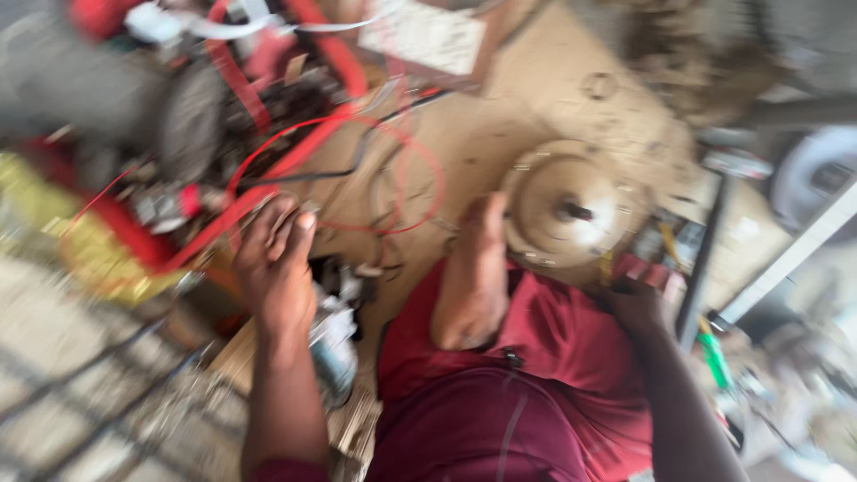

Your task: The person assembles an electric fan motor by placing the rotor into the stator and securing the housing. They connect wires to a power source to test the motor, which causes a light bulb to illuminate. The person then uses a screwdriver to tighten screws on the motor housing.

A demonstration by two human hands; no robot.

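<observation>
Sitting on the dusty board [536, 80], you face the red-framed machine [178, 134] far left; the pale round disc [571, 205] lies right of your bare foot [473, 277]; your left hand [277, 259] curls closed among its red wires [357, 170], your right hand [638, 299] sits near the disc, grip too blurred to tell
</observation>
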